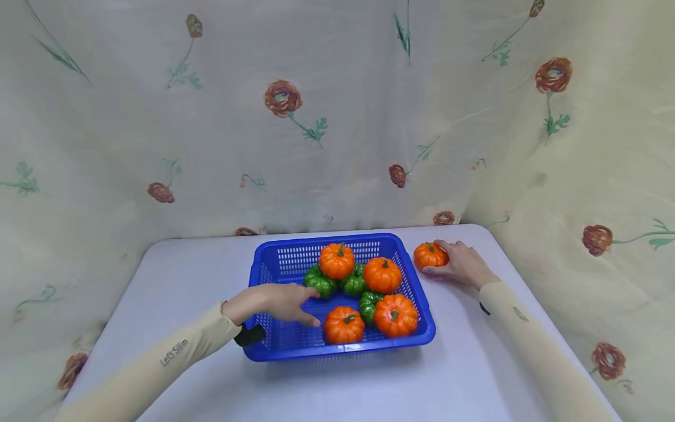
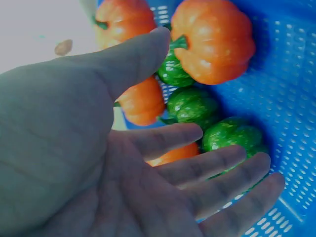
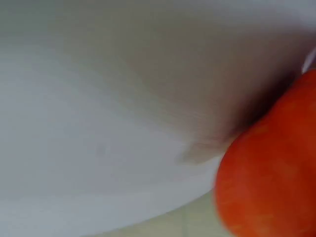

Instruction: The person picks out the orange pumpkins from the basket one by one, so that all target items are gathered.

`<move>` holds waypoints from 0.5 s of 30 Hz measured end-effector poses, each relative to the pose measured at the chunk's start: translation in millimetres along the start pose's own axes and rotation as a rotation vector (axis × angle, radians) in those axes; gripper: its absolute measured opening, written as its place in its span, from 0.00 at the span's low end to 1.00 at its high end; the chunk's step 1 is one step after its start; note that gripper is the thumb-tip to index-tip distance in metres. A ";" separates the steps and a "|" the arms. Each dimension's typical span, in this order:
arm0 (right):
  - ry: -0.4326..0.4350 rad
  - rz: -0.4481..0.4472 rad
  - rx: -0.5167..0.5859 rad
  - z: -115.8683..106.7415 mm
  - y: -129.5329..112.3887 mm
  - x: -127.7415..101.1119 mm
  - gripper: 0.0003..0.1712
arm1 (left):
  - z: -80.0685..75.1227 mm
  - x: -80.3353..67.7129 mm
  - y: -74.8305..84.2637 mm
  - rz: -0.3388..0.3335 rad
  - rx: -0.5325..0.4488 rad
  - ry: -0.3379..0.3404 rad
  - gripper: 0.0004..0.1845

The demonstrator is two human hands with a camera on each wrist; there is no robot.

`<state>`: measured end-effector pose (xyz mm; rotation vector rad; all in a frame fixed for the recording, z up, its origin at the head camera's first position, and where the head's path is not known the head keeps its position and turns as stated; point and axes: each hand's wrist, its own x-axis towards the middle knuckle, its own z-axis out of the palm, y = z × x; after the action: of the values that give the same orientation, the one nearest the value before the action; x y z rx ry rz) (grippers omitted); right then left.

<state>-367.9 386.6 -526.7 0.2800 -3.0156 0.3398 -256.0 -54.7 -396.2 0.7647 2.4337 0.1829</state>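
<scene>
Floral cloth hangs behind and to both sides of a pale table, and a blue basket sits near the middle of it, holding four orange pumpkins and some green ones. The right hand lies on the table just beyond the basket's right rim, toward the far right corner, its fingers curled round a fifth orange pumpkin that rests on the tabletop. The left hand reaches over the basket's left rim with fingers spread and relaxed, holding nothing; its fingertips hover near a green pumpkin and the nearest orange pumpkin. Judging by this, the work in hand is gathering pumpkins into the basket, and the gripped one appears ready to be lifted; the next move would call for clearing the rim and finding a free spot, most likely the bare left half. How many green pumpkins there are is hard to tell, since orange ones cover them. The right wrist view is blurred, showing only an orange edge against grey.
</scene>
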 end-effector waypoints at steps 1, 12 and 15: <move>0.015 0.007 0.010 -0.3 2.7 -7.4 0.55 | -2.2 -0.4 -0.8 0.009 -0.002 0.007 0.39; 0.084 -0.108 -0.019 0.6 14.6 -101.5 0.53 | -11.2 2.0 12.4 0.124 0.006 0.072 0.37; 0.114 -0.077 0.068 -0.6 8.3 -134.5 0.51 | -6.5 -5.4 22.8 0.156 -0.019 0.167 0.35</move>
<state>-237.7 417.7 -543.2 0.3674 -2.8764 0.4361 -245.0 -38.6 -381.7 0.9660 2.5234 0.3428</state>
